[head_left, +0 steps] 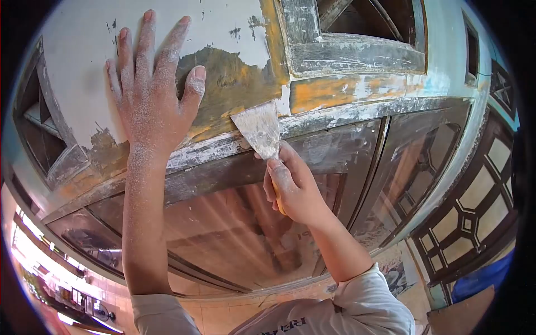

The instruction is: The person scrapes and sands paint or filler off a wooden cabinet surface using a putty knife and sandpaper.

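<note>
Dusted with white powder, my left hand (152, 97) lies with fingers spread against the wall panel (229, 33), whose white paint is partly gone and shows a dark and orange patch. My right hand (293, 181) is closed around the yellow handle of a scraper (259, 128). The scraper's wide, whitened blade points up and left, its edge at the lower border of the bare patch, just above the wooden ledge (335, 115). Whether the blade edge touches the surface is hard to tell.
Dark glass panels (240, 223) lie below the ledge. A framed opening (363, 22) is at the top, another (42, 120) at the left. A patterned dark door (469, 212) and a blue cloth (483, 279) are at the right. Tiled floor (223, 312) shows below.
</note>
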A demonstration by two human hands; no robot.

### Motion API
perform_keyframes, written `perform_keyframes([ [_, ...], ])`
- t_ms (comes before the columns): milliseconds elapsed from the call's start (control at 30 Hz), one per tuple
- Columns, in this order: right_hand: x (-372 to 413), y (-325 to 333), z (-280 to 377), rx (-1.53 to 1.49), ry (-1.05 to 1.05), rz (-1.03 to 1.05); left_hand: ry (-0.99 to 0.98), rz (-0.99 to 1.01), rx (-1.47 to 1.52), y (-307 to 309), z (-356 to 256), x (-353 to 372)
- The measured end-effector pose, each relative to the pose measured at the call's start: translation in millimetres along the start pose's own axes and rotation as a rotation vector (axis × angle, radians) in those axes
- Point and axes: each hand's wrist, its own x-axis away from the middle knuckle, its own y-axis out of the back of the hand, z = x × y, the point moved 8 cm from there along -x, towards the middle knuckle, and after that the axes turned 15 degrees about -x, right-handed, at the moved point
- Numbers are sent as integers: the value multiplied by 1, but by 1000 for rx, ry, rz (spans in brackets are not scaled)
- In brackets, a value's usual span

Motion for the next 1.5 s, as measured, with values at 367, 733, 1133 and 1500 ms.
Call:
perform_keyframes([
  [367, 1, -3, 4, -15, 75, 41, 21, -9, 7, -2, 3, 4],
  [733, 22, 21, -1, 63, 98, 23, 29, -82, 23, -2, 0, 15],
  [1133, 16, 20, -8, 21, 31, 45, 21, -100, 46, -3, 3, 17],
  [1500, 10, 17, -23, -197, -6, 77, 0, -111, 51, -4, 5, 15],
])
